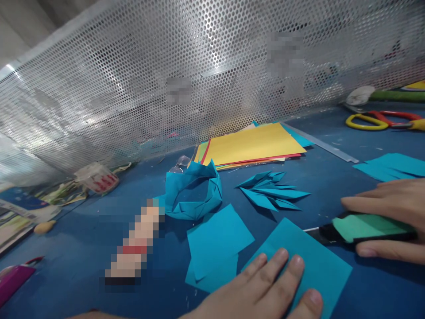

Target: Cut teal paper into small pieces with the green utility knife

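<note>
Left hand [265, 288]: grip spread flat, pressing teal paper sheet [308, 261] to blue bench [83, 239]. Right hand [388, 221]: grip pinched green utility knife [361, 228], blade at the sheet's edge.

Table [332, 177]: blue, matt, faintly scuffed. Back screen [133, 88]: perforated sheet metal, silvery, shiny. Square sheet [318, 261], folded ring [194, 195] and pointed folds [272, 190]: teal paper, matt, smooth. Stack [252, 144]: coloured paper, yellow uppermost, matt. Cutter [365, 228]: green and black plastic, slight sheen. Scissors [381, 119]: glossy yellow and red plastic handles.
</note>
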Action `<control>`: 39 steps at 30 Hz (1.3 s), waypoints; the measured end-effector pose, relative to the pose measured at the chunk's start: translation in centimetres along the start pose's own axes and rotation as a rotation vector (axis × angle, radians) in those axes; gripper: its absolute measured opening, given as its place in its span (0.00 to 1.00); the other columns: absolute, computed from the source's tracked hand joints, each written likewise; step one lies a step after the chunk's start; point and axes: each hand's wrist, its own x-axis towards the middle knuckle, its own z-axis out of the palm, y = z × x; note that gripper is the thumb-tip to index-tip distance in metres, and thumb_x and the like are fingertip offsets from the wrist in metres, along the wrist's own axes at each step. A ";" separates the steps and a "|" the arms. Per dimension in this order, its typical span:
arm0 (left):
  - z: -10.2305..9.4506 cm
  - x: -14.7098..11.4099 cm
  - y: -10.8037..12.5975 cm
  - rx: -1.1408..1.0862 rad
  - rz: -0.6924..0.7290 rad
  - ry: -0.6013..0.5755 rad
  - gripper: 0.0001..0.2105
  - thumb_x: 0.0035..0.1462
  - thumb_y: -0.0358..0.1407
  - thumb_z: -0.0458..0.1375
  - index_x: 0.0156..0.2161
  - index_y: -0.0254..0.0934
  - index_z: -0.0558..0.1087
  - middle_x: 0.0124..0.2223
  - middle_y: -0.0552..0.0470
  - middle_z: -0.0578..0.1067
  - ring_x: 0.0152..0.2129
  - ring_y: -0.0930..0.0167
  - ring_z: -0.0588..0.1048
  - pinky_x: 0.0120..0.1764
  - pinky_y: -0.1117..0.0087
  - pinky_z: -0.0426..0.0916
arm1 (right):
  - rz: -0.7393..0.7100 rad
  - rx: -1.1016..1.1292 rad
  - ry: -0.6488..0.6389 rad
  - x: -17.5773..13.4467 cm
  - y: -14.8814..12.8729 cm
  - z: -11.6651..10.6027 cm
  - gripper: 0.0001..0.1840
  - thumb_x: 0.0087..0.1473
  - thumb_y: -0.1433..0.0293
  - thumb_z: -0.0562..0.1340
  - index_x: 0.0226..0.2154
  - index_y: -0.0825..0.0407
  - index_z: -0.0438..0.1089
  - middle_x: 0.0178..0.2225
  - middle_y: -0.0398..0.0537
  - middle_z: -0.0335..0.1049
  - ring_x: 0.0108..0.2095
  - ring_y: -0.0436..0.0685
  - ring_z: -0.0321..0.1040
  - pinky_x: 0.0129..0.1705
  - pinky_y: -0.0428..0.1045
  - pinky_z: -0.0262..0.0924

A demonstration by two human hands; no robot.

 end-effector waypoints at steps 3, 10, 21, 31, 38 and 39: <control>0.8 0.0 0.2 -0.009 -0.012 0.102 0.20 0.94 0.47 0.64 0.69 0.30 0.86 0.83 0.37 0.79 0.81 0.53 0.79 0.81 0.57 0.72 | -0.118 -0.141 -0.018 0.6 -0.8 -0.5 0.26 0.83 0.44 0.55 0.69 0.28 0.82 0.43 0.47 0.96 0.36 0.77 0.93 0.31 0.63 0.89; -0.2 0.5 0.1 -0.072 -0.067 0.076 0.20 0.94 0.47 0.64 0.70 0.32 0.86 0.84 0.42 0.78 0.82 0.57 0.79 0.81 0.62 0.71 | 0.132 0.083 0.078 3.3 -3.4 -0.9 0.28 0.63 0.34 0.76 0.61 0.19 0.88 0.41 0.40 0.95 0.36 0.79 0.92 0.30 0.63 0.83; -0.3 0.8 0.2 -0.075 -0.056 -0.026 0.17 0.93 0.44 0.66 0.69 0.33 0.87 0.83 0.41 0.79 0.80 0.55 0.81 0.79 0.62 0.75 | 0.092 0.061 0.030 3.9 -2.3 -1.5 0.24 0.64 0.32 0.76 0.52 0.24 0.90 0.35 0.42 0.92 0.32 0.77 0.89 0.28 0.61 0.77; 0.7 0.1 0.2 -0.084 -0.054 0.043 0.18 0.93 0.44 0.67 0.70 0.31 0.85 0.84 0.38 0.76 0.82 0.53 0.78 0.81 0.58 0.72 | -0.124 -0.117 0.038 3.5 -2.1 -1.6 0.28 0.87 0.40 0.53 0.57 0.35 0.83 0.35 0.47 0.91 0.26 0.70 0.88 0.23 0.56 0.81; 0.7 -0.3 0.2 -0.127 -0.028 0.024 0.23 0.91 0.44 0.69 0.74 0.25 0.80 0.86 0.31 0.73 0.84 0.48 0.72 0.83 0.54 0.67 | -0.130 -0.143 0.043 3.4 -2.1 -1.9 0.29 0.87 0.40 0.51 0.54 0.37 0.81 0.35 0.48 0.90 0.25 0.69 0.87 0.23 0.55 0.79; 0.5 -0.2 0.2 -0.125 -0.036 0.023 0.22 0.92 0.45 0.68 0.74 0.26 0.81 0.86 0.33 0.73 0.84 0.49 0.73 0.83 0.55 0.68 | -0.132 -0.148 0.045 3.4 -2.0 -2.0 0.29 0.87 0.40 0.52 0.54 0.37 0.81 0.34 0.47 0.90 0.25 0.68 0.86 0.22 0.55 0.79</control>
